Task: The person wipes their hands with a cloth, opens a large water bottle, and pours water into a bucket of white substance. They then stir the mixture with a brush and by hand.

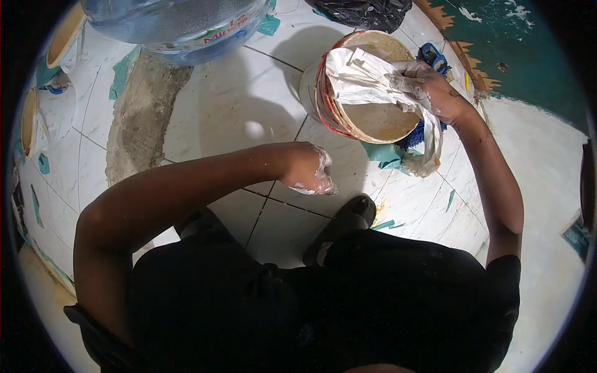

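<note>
My right hand [429, 90], smeared with white paste, is closed on a crumpled white plastic bag [360, 78]. Most of the bag lies across the mouth of a round bucket [320, 93] with a stained rim, and a twisted end hangs down outside the bucket on the right. Pale residue coats the bucket's inside. My left hand [311, 171] hovers over the floor, below and left of the bucket. Its fingers are curled in and coated with white paste; whatever they may hold is hidden.
A large clear blue water bottle [186, 37] stands at the upper left. A black plastic bag [364, 12] lies behind the bucket. Blue bristles [413, 135] show beside it. Torn green scraps [382, 155] litter the tiled floor [230, 112], which has a rough grey strip [146, 112].
</note>
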Motion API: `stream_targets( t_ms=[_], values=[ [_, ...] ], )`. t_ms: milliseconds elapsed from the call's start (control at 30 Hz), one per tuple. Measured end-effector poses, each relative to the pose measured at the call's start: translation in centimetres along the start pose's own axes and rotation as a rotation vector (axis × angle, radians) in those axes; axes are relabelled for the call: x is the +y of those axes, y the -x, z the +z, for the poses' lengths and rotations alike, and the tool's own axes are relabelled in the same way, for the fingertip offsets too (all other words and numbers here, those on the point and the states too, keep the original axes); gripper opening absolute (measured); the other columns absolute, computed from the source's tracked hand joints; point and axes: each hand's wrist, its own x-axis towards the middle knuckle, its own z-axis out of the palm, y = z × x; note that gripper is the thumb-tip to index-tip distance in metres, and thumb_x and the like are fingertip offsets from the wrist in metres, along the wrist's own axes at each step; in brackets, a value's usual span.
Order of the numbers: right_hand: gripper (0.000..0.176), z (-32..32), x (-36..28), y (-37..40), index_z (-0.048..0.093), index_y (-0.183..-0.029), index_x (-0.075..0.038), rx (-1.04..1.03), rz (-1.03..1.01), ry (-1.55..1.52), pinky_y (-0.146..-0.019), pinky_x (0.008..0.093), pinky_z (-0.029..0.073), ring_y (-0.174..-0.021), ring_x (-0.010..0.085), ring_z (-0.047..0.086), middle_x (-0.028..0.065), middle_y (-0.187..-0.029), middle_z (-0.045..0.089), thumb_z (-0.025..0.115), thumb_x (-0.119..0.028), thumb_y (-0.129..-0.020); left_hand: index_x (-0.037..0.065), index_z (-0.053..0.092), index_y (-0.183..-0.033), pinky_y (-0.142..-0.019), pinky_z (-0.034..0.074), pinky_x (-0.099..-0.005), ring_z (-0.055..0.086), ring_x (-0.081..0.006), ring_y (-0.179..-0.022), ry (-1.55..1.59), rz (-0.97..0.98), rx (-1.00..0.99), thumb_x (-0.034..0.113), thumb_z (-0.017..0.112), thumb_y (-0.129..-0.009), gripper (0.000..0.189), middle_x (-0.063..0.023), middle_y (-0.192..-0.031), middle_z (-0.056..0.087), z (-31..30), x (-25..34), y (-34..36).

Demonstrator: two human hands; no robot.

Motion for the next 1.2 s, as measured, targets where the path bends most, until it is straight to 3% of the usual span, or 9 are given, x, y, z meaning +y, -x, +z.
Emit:
stream_targets(
  t_ms=[500,600,633,733,867,933,1033,1100,1200],
  values=[
    [0.031,0.8,1.2,0.9,0.055,-0.109,0.002,0.151,0.077,-0.527,-0.069,0.0244,0.047,-0.077,0.0129,0.057,0.0096,-0.095,0.061,0.048,-0.021,-0.090,-0.001,0.058,-0.098,-0.075,0.047,-0.0356,0.061,-0.0251,-0.082,-0.040,0.008,0.022,0.039,0.056,-0.083,0.043,-0.0156,-0.084,0.063,0.0,-0.2,-0.2],
    [0.030,-0.3,2.3,1.3,0.052,-0.112,0.002,0.150,-0.053,-0.277,-0.069,0.0259,0.049,-0.078,0.0132,0.058,0.0093,-0.096,0.060,0.047,-0.018,-0.090,-0.001,0.058,-0.098,-0.075,0.047,-0.0359,0.062,-0.0254,-0.081,-0.025,-0.004,0.018,0.040,0.057,-0.083,0.044,-0.0153,-0.084,0.063,-0.1,0.0,-0.1],
    [0.028,-0.3,1.3,1.9,0.052,-0.110,0.001,0.182,0.109,-0.600,-0.071,0.0249,0.047,-0.084,0.0140,0.058,0.0088,-0.099,0.059,0.051,-0.015,-0.087,-0.001,0.058,-0.099,-0.075,0.047,-0.0360,0.062,-0.0255,-0.080,-0.014,-0.019,0.007,0.041,0.057,-0.083,0.044,-0.0152,-0.083,0.063,-0.1,0.3,0.1],
    [0.030,-0.9,1.7,2.8,0.051,-0.113,0.000,0.190,0.103,-0.727,-0.077,0.0269,0.047,-0.092,0.0157,0.057,0.0091,-0.103,0.058,0.053,-0.014,-0.086,-0.001,0.058,-0.097,-0.073,0.047,-0.0356,0.062,-0.0251,-0.078,-0.015,0.020,0.044,0.042,0.057,-0.083,0.045,-0.0141,-0.079,0.063,0.3,-0.2,-0.1],
    [0.033,-1.6,6.0,3.4,0.051,-0.116,0.001,0.188,-0.099,-0.851,-0.090,0.0308,0.042,-0.102,0.0175,0.054,0.0123,-0.113,0.056,0.050,-0.018,-0.089,-0.001,0.057,-0.094,-0.071,0.047,-0.0352,0.062,-0.0245,-0.075,-0.052,0.014,0.026,0.042,0.057,-0.082,0.045,-0.0135,-0.077,0.062,0.0,0.0,0.1],
    [0.031,-2.3,6.8,3.6,0.052,-0.116,0.000,0.197,-0.206,-0.547,-0.094,0.0314,0.039,-0.106,0.0187,0.052,0.0111,-0.116,0.054,0.049,-0.017,-0.090,-0.001,0.057,-0.092,-0.070,0.047,-0.0351,0.062,-0.0242,-0.074,0.003,0.009,0.009,0.042,0.057,-0.083,0.045,-0.0137,-0.077,0.062,-0.1,0.1,0.1],
    [0.027,-2.8,6.5,4.2,0.053,-0.115,-0.001,-0.017,-0.266,-0.939,-0.095,0.0317,0.038,-0.107,0.0205,0.051,0.0106,-0.117,0.053,0.050,-0.008,-0.089,-0.001,0.057,-0.094,-0.069,0.048,-0.0334,0.062,-0.0214,-0.073,0.009,0.007,0.009,0.039,0.057,-0.084,0.041,-0.0133,-0.077,0.062,0.2,-0.1,-0.2],
    [0.029,-2.4,5.4,4.9,0.053,-0.115,-0.002,0.155,-0.270,-0.497,-0.096,0.0316,0.037,-0.108,0.0209,0.051,0.0102,-0.118,0.053,0.053,-0.004,-0.086,-0.001,0.058,-0.094,-0.069,0.048,-0.0328,0.062,-0.0205,-0.073,0.025,0.018,0.013,0.037,0.057,-0.084,0.040,-0.0129,-0.077,0.063,0.3,-0.2,-0.1],
    [0.034,-2.5,6.4,4.7,0.051,-0.118,-0.002,0.167,-0.311,-0.424,-0.096,0.0318,0.037,-0.108,0.0205,0.051,0.0100,-0.118,0.053,0.055,0.000,-0.084,-0.001,0.059,-0.093,-0.069,0.048,-0.0326,0.062,-0.0203,-0.073,0.018,0.016,0.008,0.036,0.058,-0.084,0.039,-0.0123,-0.078,0.063,0.1,0.2,0.1]
  ],
)
